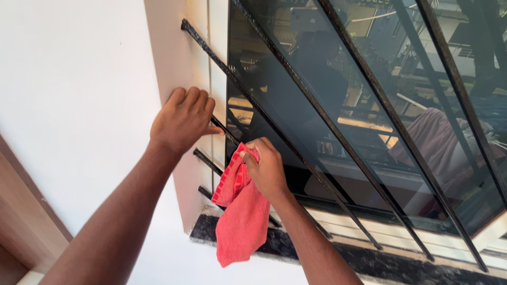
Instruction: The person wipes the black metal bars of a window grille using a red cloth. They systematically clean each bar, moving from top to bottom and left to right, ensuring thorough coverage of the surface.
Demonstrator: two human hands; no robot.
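Left hand: the left hand (182, 119) lies with its fingers curled over the edge of the cream-painted window reveal (174, 63), its thumb touching one of the black metal grille bars (222, 63); its grip is narrow and closed on nothing loose.
Right hand: the right hand (266, 168) has its grip bunched tight around the top of a pink-red woven cleaning cloth (240, 216), pressed against the window just beside the left hand.
Cloth: the upper part is crumpled in the fist at a grille bar, and the rest hangs free down to the sill (a darker red band runs along one edge).
Window: dark tinted glass pane (296, 95) behind the slanting bars, showing dim reflections.
Sill: black speckled stone window ledge (359, 258), beneath the cloth's lower end.
Wall: plain white wall (68, 95) to the left, with a brown wooden panel (21, 211) at the frame's edge.
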